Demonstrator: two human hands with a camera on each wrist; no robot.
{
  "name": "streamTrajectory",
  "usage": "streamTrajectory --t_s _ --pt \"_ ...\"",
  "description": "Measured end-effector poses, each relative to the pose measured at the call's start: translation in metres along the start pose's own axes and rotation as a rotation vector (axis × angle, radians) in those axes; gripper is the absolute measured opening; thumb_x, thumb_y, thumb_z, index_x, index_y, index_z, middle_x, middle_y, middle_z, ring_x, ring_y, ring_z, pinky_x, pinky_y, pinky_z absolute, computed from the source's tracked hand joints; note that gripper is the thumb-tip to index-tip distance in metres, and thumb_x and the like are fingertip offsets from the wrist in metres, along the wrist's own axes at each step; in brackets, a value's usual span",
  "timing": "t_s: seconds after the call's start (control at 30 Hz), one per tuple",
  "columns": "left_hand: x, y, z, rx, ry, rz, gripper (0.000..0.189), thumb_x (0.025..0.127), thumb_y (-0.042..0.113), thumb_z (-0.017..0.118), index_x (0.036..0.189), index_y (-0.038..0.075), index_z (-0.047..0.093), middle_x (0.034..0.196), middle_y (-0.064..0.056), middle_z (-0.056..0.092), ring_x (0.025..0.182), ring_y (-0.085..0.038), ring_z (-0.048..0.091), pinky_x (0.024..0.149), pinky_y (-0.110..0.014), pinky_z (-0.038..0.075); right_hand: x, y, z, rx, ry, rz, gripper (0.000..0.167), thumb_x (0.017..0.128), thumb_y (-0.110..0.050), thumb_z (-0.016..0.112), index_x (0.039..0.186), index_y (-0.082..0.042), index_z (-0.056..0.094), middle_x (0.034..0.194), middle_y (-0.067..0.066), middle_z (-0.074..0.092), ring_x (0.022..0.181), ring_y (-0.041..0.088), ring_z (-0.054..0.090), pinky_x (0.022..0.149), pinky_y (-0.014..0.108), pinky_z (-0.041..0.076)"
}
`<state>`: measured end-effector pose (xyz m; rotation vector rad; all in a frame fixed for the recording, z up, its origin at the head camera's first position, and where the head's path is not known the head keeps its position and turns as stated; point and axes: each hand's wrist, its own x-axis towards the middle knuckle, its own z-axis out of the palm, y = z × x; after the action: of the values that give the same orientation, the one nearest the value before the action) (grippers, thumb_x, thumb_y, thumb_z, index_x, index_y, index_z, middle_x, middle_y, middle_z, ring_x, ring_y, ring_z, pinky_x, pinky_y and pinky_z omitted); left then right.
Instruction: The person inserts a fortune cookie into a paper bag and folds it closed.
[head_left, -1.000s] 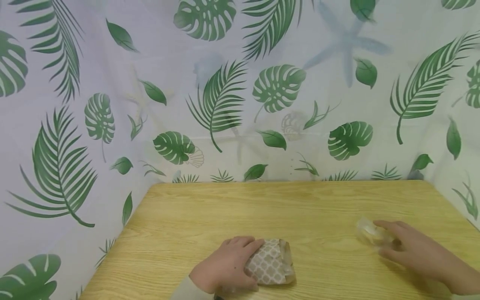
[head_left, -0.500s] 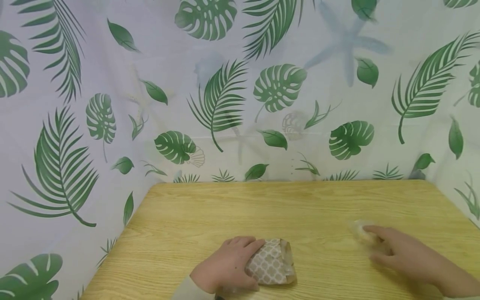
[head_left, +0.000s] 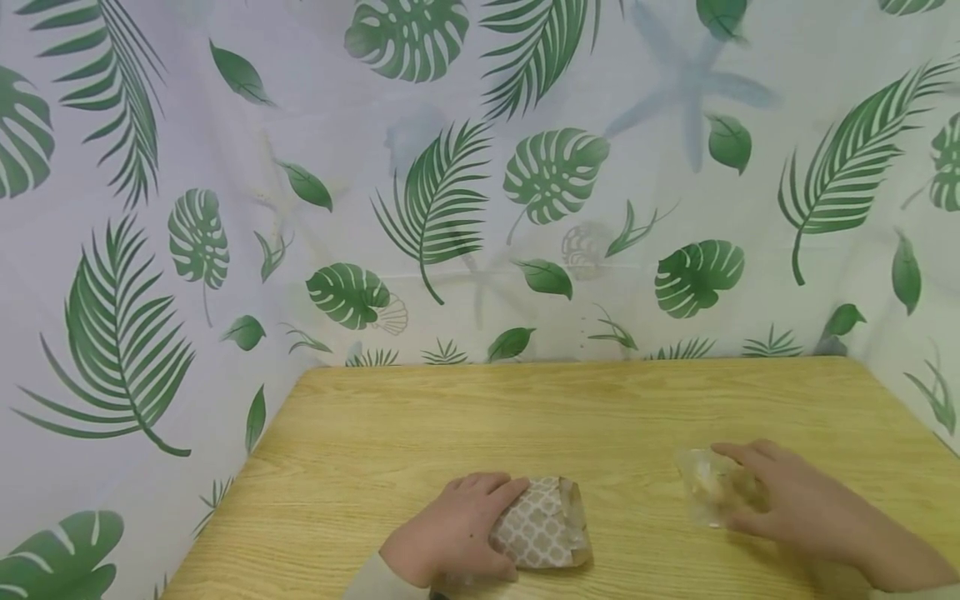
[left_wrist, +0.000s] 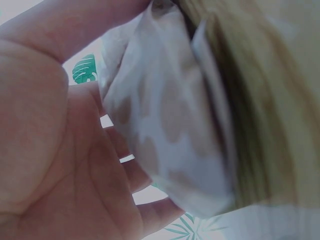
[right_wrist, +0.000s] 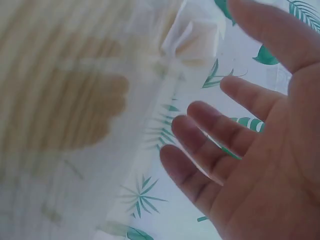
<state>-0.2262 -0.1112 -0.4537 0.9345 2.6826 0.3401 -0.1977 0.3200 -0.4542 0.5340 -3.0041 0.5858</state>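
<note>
Near the front of the table, my left hand (head_left: 453, 527) grips the left side of a folded packet (head_left: 538, 527) with a tan and white lattice pattern. The left wrist view shows the thumb over one side of this packet (left_wrist: 170, 105) and the other fingers behind it. To the right, my right hand (head_left: 806, 504) holds a small clear plastic packet (head_left: 696, 487) between thumb and fingertips. Something pale yellow shows inside it, too blurred to identify. In the right wrist view the plastic packet (right_wrist: 192, 40) lies by the thumb tip, with the lower fingers spread.
Both hands are over a light wooden table (head_left: 420, 417). A white cloth (head_left: 450, 333) printed with green leaves hangs behind the table and along both sides. A gap of tabletop lies between the two packets.
My right hand has moved left across the table with the clear plastic packet, closer to the patterned packet. The left hand and its packet have stayed in place.
</note>
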Motion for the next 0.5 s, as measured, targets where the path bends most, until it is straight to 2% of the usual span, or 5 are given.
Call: streamTrajectory --t_s 0.1,0.23,0.37,0.5 --pt "-0.0001 0.0002 0.0002 0.004 0.001 0.004 0.099 0.078 0.053 0.082 0.16 0.032 0.031 0.157 0.004 0.037 0.144 -0.021 0.033 0.116 -0.053 0.029 0.0005 0.0054 0.002 -0.039 0.025 -0.023 0.096 0.069 -0.055 0.088 0.142 -0.004 0.054 0.126 0.018 0.058 0.112 0.04 0.057 0.09 0.061 0.05" --pt "0.0001 -0.0007 -0.0003 0.005 0.002 0.009 0.098 0.079 0.052 0.082 0.16 0.031 0.031 0.157 0.003 0.037 0.144 -0.021 0.034 0.116 -0.053 0.029 0.0023 0.0114 0.0043 -0.02 -0.028 -0.02 0.106 0.064 -0.055 0.09 0.147 -0.002 0.048 0.139 0.027 0.05 0.123 0.051 0.049 0.093 0.068 0.044" --pt "0.0005 -0.0015 0.0 0.007 0.005 0.016 0.098 0.079 0.052 0.082 0.16 0.03 0.031 0.157 0.002 0.037 0.144 -0.022 0.034 0.116 -0.053 0.029 0.0041 0.0105 0.0043 -0.002 -0.06 -0.028 0.109 0.064 -0.049 0.091 0.15 -0.003 0.045 0.147 0.026 0.044 0.128 0.052 0.044 0.097 0.068 0.042" --pt "-0.0001 -0.001 -0.0003 -0.016 -0.001 0.005 0.099 0.078 0.052 0.083 0.16 0.032 0.031 0.157 0.003 0.037 0.144 -0.022 0.034 0.116 -0.052 0.029 0.0075 0.0114 0.0046 0.002 -0.079 -0.055 0.109 0.065 -0.05 0.09 0.15 -0.001 0.044 0.149 0.025 0.044 0.13 0.05 0.044 0.099 0.066 0.041"
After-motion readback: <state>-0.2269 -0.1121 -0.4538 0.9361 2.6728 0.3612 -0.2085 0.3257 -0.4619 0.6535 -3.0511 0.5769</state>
